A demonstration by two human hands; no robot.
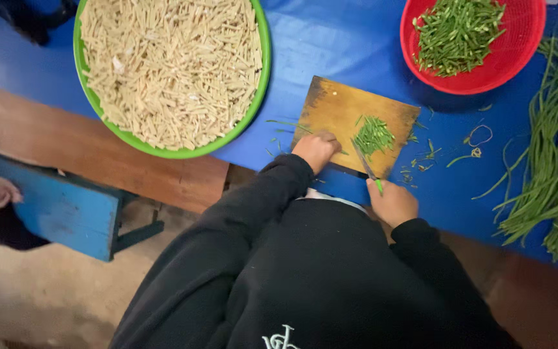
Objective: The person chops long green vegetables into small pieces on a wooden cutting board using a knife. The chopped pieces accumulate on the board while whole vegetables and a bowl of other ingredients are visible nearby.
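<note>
Head view: my right hand is clenching a green-handled knife beside the chopped greens on the wooden board; my left hand is pressing thin stems there, grip curled. They look light, limp, best pinched in a bunch. A blue surface is carrying both baskets.
</note>
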